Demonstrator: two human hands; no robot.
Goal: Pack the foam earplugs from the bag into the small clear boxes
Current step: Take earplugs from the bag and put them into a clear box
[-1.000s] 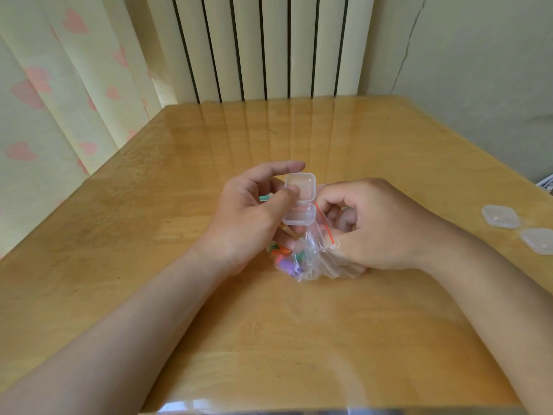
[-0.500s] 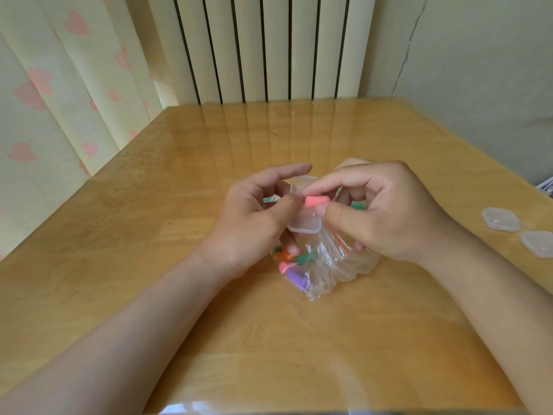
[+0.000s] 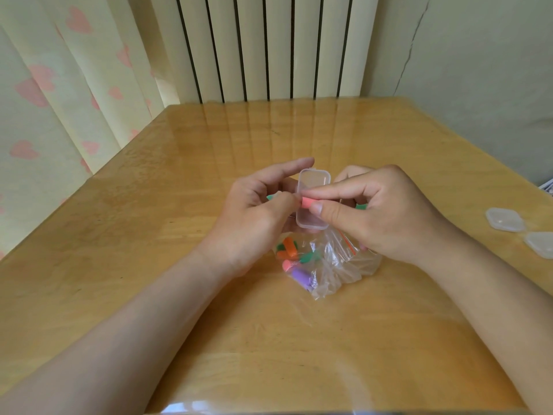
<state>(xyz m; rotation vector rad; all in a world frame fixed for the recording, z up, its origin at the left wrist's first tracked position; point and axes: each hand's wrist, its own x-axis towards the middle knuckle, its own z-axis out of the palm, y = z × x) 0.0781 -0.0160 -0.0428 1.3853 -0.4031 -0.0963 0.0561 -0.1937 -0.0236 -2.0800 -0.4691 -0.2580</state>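
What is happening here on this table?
A person is packing foam earplugs. The left hand holds a small clear box, lid open, and the right hand pinches a pink earplug over it. The bag with more earplugs lies on the table beneath. Two other clear boxes lie to the right.

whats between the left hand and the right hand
In the head view, the open clear box, held by the left hand, sits between them. The pink earplug, pinched by the right hand, lies across it.
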